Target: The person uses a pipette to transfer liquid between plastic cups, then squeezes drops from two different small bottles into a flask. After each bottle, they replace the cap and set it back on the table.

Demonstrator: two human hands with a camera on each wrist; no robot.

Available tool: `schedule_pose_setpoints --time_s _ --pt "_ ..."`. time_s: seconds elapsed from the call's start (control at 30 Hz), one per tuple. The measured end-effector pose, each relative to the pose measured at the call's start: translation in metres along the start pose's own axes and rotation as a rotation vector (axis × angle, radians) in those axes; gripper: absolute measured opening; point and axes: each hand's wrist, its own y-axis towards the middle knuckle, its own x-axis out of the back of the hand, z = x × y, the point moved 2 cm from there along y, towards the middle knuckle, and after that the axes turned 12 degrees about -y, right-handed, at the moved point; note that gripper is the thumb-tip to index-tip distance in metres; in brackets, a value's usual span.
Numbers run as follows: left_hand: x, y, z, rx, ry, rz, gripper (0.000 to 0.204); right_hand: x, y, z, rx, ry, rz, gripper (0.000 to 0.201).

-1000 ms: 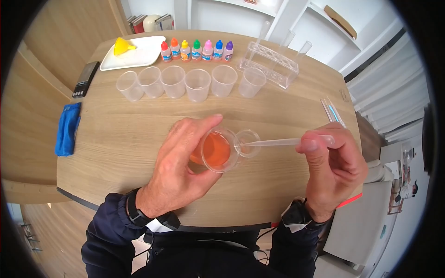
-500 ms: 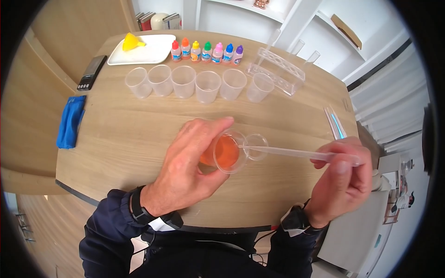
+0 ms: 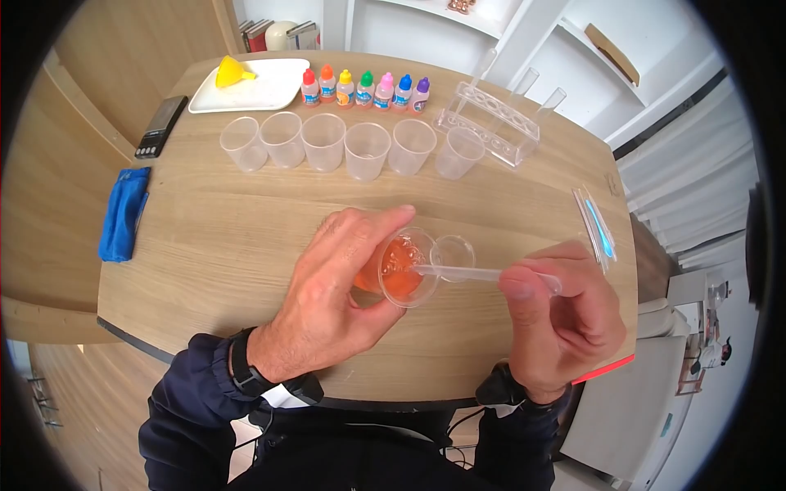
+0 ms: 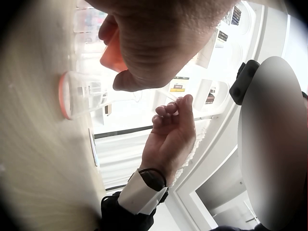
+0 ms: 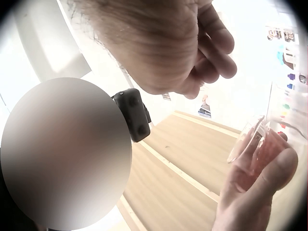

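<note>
The left hand [image 3: 332, 290] curls its fingers round the orange-filled cup [image 3: 370, 274] above the wooden table [image 3: 246, 213]; the right hand [image 3: 565, 319] pinches a pipette [image 3: 463, 272], tip within the cup's mouth. Beyond the cup stand clear cups [image 3: 367, 155], then white shelves [image 3: 440, 17].

Wht shelves [image 3: 442, 18] at back, lt wood panels [image 3: 139, 49] on L, wht curtain [image 3: 692, 155] R, wood flr [image 3: 90, 425] lower L.

The left fingers [image 3: 383, 224] partly hide the held cup [image 3: 399, 282], while the bottle labels [image 3: 382, 103] are illegibly small.
</note>
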Motion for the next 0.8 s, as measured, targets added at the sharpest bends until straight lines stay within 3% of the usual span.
schedule_pose_setpoints --time_s 0.8 --pt "0.0008 0.0001 -0.0017 0.020 -0.008 0.016 0.079 -0.0056 0.0031 -0.0044 0.018 -0.025 0.061 0.024"
